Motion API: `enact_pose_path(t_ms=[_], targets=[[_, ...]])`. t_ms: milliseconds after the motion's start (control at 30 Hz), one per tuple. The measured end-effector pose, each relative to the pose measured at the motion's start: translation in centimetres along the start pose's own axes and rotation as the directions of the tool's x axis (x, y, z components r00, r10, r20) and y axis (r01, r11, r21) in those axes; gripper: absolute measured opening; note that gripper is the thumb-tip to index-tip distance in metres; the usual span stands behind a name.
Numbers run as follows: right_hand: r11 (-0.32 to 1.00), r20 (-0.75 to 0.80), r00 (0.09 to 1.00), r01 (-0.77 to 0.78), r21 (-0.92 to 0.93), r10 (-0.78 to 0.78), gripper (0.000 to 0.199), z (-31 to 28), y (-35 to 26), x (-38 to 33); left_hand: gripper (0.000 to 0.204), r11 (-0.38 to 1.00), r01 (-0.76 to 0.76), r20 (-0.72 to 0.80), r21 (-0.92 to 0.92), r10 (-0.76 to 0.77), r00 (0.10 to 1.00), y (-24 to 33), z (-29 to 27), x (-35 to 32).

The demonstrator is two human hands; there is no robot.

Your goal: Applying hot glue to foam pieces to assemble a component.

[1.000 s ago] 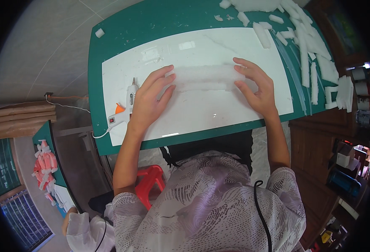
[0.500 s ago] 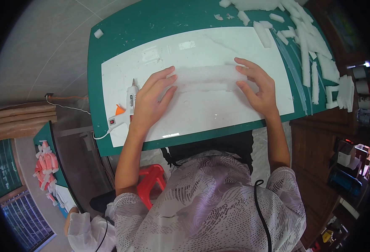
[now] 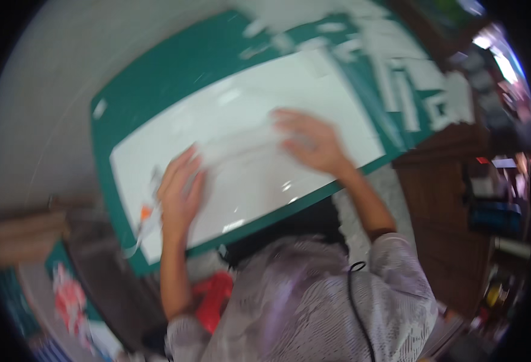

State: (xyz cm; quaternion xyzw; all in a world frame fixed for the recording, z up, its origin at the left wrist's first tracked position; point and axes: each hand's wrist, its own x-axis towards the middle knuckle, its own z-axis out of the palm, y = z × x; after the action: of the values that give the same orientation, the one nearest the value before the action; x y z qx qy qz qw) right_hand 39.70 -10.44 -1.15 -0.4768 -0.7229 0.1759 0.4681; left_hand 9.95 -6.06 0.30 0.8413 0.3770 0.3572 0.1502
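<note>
A white, rough-looking foam strip (image 3: 239,142) spans the gap between my two hands above the glossy white board (image 3: 250,190). My left hand (image 3: 180,192) is at its left end, fingers curved against it. At the right end, my right hand (image 3: 315,145) has thumb and fingers on either side of the strip. Motion blur softens the fingertips and the strip's edges, and whether the strip rests on the board I cannot tell. Partly behind my left hand lies a white glue gun with an orange part (image 3: 145,212), its cord running off the board's left side.
Foam offcuts (image 3: 392,45) crowd the far right of the green tabletop (image 3: 111,123), beside long translucent strips (image 3: 371,105). A small foam bit (image 3: 99,109) sits at the far left. Below the table is a red stool (image 3: 212,304); brown cabinets (image 3: 431,223) stand to the right.
The whole view has swung, so the table now appears tilted and shifted left, with blur. My hands stay at the two ends of the foam strip.
</note>
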Motion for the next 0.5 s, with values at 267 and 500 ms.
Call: enact_pose_path(t_ms=[267,500], targets=[[0.992,-0.033,0.993,0.114,0.059,-0.113,0.028,0.8,-0.4,-0.3,0.028,0.999,-0.014,-0.008,0.030,0.014,1.000,-1.0,-0.2,-1.7],[0.988,-0.047,0.995,0.098,0.118,-0.093,0.025,0.9,0.0,-0.1,0.028,1.000,0.002,-0.016,0.015,-0.002,1.000,-1.1,0.2,-1.2]])
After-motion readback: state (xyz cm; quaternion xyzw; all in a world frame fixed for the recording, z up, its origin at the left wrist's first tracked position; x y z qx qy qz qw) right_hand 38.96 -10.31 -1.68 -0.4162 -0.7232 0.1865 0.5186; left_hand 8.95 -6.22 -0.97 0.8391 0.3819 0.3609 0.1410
